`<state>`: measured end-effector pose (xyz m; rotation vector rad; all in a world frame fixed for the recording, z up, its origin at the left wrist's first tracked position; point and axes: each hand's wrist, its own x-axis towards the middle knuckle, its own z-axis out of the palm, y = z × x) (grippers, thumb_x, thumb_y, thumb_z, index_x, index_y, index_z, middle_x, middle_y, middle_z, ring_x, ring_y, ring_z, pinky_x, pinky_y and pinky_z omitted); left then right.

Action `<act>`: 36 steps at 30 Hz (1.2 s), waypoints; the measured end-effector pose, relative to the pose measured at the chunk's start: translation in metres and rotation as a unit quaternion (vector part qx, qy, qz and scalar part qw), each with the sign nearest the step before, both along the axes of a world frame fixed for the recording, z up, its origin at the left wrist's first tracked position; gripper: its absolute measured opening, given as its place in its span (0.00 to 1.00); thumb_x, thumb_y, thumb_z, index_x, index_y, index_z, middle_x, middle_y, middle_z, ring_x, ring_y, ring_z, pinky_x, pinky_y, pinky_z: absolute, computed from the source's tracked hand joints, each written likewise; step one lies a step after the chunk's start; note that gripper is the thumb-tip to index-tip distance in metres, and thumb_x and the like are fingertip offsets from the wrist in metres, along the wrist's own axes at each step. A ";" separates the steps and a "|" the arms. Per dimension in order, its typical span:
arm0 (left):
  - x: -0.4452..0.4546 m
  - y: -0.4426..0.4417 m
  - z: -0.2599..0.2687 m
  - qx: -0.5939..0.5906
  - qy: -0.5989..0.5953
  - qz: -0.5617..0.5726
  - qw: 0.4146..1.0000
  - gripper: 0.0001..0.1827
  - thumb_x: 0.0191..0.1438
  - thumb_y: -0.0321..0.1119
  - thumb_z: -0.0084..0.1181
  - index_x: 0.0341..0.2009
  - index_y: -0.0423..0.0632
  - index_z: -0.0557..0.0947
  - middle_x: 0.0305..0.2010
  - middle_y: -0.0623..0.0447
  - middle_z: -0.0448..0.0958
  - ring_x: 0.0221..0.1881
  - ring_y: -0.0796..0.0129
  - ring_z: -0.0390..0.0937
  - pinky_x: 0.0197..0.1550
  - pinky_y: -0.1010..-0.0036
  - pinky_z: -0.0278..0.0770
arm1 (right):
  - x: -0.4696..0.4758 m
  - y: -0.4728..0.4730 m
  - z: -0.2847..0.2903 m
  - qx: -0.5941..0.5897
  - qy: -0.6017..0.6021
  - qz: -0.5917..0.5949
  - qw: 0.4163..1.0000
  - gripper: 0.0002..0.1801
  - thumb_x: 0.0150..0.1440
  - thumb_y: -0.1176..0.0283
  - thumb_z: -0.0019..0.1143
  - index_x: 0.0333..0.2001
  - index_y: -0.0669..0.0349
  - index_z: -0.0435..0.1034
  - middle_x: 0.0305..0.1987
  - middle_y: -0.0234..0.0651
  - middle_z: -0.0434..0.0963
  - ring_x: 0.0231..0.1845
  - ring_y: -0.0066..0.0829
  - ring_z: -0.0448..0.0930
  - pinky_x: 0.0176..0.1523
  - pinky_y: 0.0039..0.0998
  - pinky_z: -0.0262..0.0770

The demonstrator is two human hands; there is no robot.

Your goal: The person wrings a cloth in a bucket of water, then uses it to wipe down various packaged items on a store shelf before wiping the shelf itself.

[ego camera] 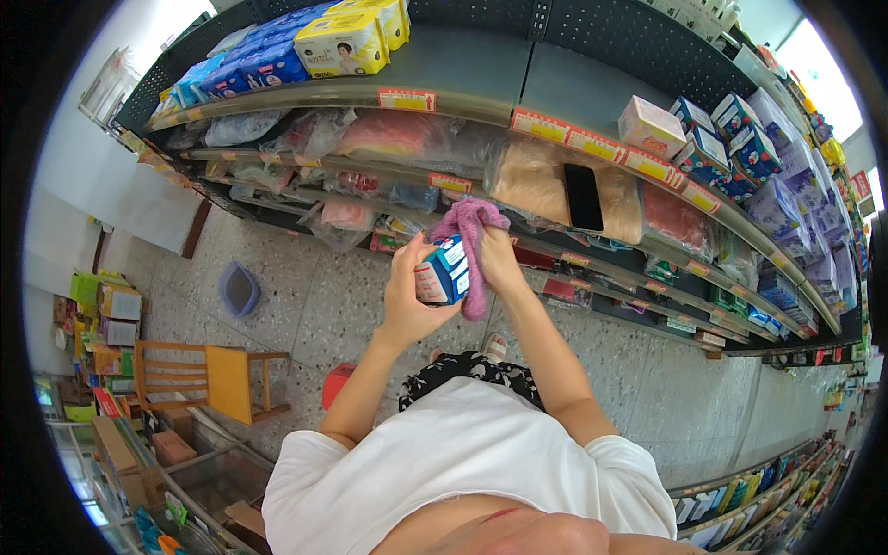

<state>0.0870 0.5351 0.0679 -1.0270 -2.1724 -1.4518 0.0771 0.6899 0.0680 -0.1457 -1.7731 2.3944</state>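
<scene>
My left hand (406,298) is closed around a small dark blue and white package (444,270) in front of the shelves. A purple-pink cloth (473,222) is bunched in my right hand (498,260) and hangs against the right side of the package. Behind my hands, a black smartphone (583,198) lies on a plastic-wrapped beige textile (534,180) on a lower shelf. Similar blue packages (702,151) stand on the upper shelf at the right, beside a pink and white box (651,127).
Yellow packs (340,45) and blue packs (272,66) sit on the upper shelf (458,69) at the left. A wooden chair (229,383), a blue-rimmed bin (239,289) and a red object (337,386) are on the speckled floor. Stocked racks (756,492) stand at the lower right.
</scene>
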 end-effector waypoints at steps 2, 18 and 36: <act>-0.003 -0.006 0.000 0.027 0.030 -0.015 0.999 0.53 0.32 0.24 0.69 0.62 0.41 0.52 0.46 0.46 0.70 0.49 0.60 0.70 0.52 0.66 0.67 | 0.000 0.008 -0.015 0.030 -0.030 -0.014 0.999 0.11 0.62 0.69 0.38 0.36 0.63 0.67 0.32 0.29 0.72 0.34 0.19 0.71 0.39 0.23 0.69; -0.015 0.001 0.013 0.467 -0.384 -0.063 0.794 0.37 0.41 0.15 0.53 0.58 0.46 0.61 0.50 0.49 0.69 0.48 0.67 0.71 0.50 0.72 0.72 | 0.010 -0.040 0.012 0.191 0.223 -0.068 0.954 0.20 0.59 0.71 0.43 0.54 0.68 0.60 0.54 0.42 0.69 0.54 0.30 0.69 0.57 0.28 0.61; 0.000 0.030 -0.011 0.541 -0.484 0.011 0.687 0.22 0.54 0.33 0.55 0.52 0.48 0.65 0.49 0.53 0.70 0.46 0.70 0.71 0.49 0.70 0.71 | 0.008 -0.036 0.004 0.230 0.165 -0.138 0.949 0.23 0.48 0.71 0.57 0.47 0.65 0.63 0.49 0.39 0.68 0.47 0.31 0.70 0.51 0.29 0.65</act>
